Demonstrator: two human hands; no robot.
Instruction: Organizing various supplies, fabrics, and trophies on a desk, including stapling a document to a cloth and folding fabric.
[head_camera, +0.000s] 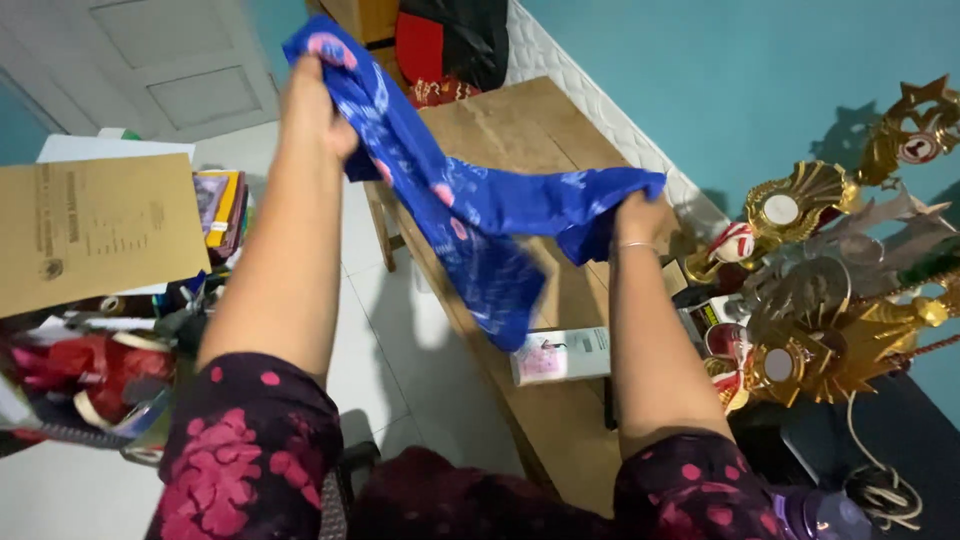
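Observation:
A blue cloth (470, 215) with pink and pale markings is stretched between my hands above a long wooden table (520, 125). My left hand (312, 105) grips its upper corner, raised at the upper left. My right hand (636, 220), with a thin bracelet on the wrist, clutches the opposite end lower at the right. The middle of the cloth sags toward the tabletop. Dark sleeves with pink flowers cover my upper arms.
A small white and pink box (560, 355) lies on the table. Gold trophies (820, 290) crowd the right by the teal wall. A brown cardboard sheet (90, 230), books (222, 205) and red clutter (80, 370) fill the left. A white door (170, 60) stands at the upper left.

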